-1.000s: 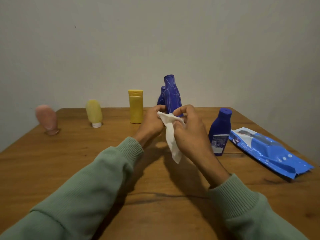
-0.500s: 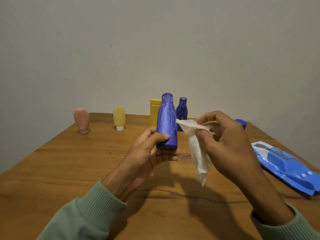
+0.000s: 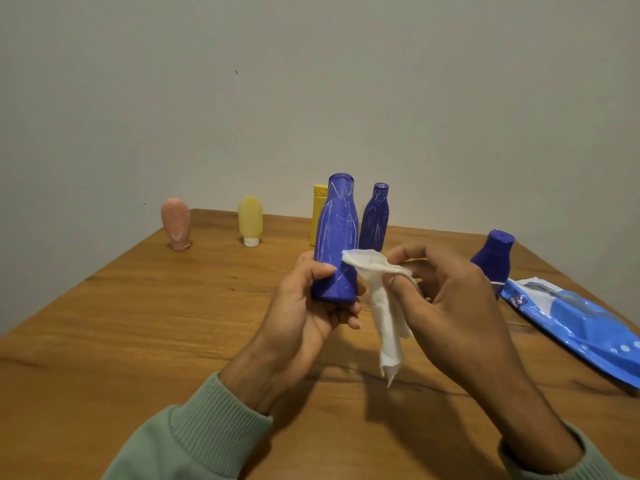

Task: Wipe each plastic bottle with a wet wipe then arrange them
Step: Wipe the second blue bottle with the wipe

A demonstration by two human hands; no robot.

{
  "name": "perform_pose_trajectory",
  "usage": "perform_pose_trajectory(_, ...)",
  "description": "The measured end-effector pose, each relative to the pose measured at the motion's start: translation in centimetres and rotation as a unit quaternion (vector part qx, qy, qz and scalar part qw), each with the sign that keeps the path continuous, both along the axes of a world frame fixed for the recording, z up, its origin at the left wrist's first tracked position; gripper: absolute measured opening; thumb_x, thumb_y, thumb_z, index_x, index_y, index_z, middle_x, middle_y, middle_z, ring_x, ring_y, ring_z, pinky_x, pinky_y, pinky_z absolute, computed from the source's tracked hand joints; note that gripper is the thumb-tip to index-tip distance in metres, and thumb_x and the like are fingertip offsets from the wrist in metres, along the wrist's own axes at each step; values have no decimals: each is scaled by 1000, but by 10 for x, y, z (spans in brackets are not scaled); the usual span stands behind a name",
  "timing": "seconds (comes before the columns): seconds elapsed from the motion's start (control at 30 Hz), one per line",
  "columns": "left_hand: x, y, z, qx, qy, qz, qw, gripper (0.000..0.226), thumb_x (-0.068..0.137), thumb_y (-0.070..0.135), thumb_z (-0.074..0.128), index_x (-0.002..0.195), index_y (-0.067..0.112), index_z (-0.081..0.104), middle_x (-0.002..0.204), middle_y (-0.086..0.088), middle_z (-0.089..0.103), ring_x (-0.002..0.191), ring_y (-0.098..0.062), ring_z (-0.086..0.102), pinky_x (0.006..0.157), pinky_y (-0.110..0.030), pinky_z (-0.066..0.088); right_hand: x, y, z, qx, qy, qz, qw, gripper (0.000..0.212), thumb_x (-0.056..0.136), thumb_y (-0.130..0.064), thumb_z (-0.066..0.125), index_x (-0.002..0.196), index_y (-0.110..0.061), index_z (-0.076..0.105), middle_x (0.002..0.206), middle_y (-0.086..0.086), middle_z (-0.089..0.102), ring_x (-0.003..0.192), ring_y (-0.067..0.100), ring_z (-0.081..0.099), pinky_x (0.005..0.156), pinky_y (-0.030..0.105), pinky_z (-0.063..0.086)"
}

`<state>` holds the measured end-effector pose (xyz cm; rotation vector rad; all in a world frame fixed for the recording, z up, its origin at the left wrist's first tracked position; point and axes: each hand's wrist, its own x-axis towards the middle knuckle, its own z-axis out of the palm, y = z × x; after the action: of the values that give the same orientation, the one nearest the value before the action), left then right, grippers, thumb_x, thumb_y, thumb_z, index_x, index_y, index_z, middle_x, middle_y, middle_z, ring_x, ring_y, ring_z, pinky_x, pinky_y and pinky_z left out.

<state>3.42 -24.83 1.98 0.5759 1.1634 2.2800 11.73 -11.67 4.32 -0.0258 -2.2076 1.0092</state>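
My left hand grips the lower part of a tall blue bottle, held upright above the table, its surface streaked with white marks. My right hand pinches a white wet wipe whose top edge touches the bottle's right side; the rest hangs down. Behind stand a second blue bottle and a yellow bottle, partly hidden by the held one. Further left stand a pale yellow tube and a pink tube, both cap down. A blue capped bottle stands at right.
A blue wet-wipe pack lies flat near the right edge of the wooden table. A plain wall rises just behind the table's far edge. Green sleeves cover both my forearms.
The blue bottle has been lifted off the table by my left hand and brought nearer. The wipe has come against the bottle's side. The view has tilted up.
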Motion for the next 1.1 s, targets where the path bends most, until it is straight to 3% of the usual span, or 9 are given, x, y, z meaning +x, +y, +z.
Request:
perform_pose_trajectory(0.13,-2,1,-5,-26,-38,-13,999,53,100,45,31,127,5,53,86,-18,57,69,-26,56,61,-37,48,0,-2,-5,20,77,-32,996,27,85,-13,64,101,-32,54,94,-28,54,87,-9,59,66,4,47)
perform_pose_trajectory(0.23,-1,3,-8,-36,-55,-32,997,57,101,52,26,127,10,55,86,-15,60,69,-23,56,61,-35,47,-2,-4,-9,79,122,-60,988,29,85,-10,64,110,-22,56,97,-18,55,81,-13,54,69,-1,44)
perform_pose_trajectory(0.33,-1,6,-7,-28,-75,-43,996,55,102,50,25,120,12,59,83,-16,60,66,-24,52,61,-35,43,-3,-7,-13,101,107,-48,988,29,85,-9,64,110,-22,57,96,-17,56,79,-13,55,68,-1,43)
perform_pose_trajectory(0.53,-2,8,-8,-6,-101,-50,994,55,102,47,26,114,7,61,83,-17,63,63,-24,53,58,-35,43,-3,-7,-16,77,54,2,996,26,85,-17,62,110,-26,62,98,-20,59,103,-7,53,80,2,43)
perform_pose_trajectory(0.7,1,8,-7,43,-159,-50,985,55,101,43,32,123,1,59,111,-18,61,88,-25,60,92,-40,40,-4,-8,-19,137,56,50,988,26,82,-13,68,107,-20,67,104,-13,62,100,-3,56,83,11,47)
perform_pose_trajectory(0.83,6,7,-8,53,-184,-44,980,54,101,42,37,131,0,55,102,-16,65,91,-21,63,98,-37,42,-6,-6,-22,181,66,83,978,23,82,-13,69,104,-17,70,100,-5,63,93,4,58,77,18,50)
perform_pose_trajectory(0.93,10,11,-11,32,-176,-34,983,52,101,40,36,133,4,54,112,-18,63,104,-24,55,110,-41,32,-10,-4,-22,160,89,46,982,22,82,-16,68,104,-16,68,100,-3,62,94,1,55,80,11,48)
perform_pose_trajectory(1.0,12,12,-10,42,-180,-34,982,50,100,38,36,128,3,57,105,-18,65,98,-23,59,105,-38,38,-9,-5,-23,149,78,60,984,19,85,-22,64,103,-19,69,98,-5,61,91,2,56,78,15,49)
perform_pose_trajectory(1.1,12,11,-10,61,-192,-37,979,46,102,35,39,120,-1,61,91,-18,68,81,-21,69,85,-35,55,-8,-11,-23,181,53,100,977,20,85,-31,58,101,-25,69,93,-9,58,88,9,57,71,33,51)
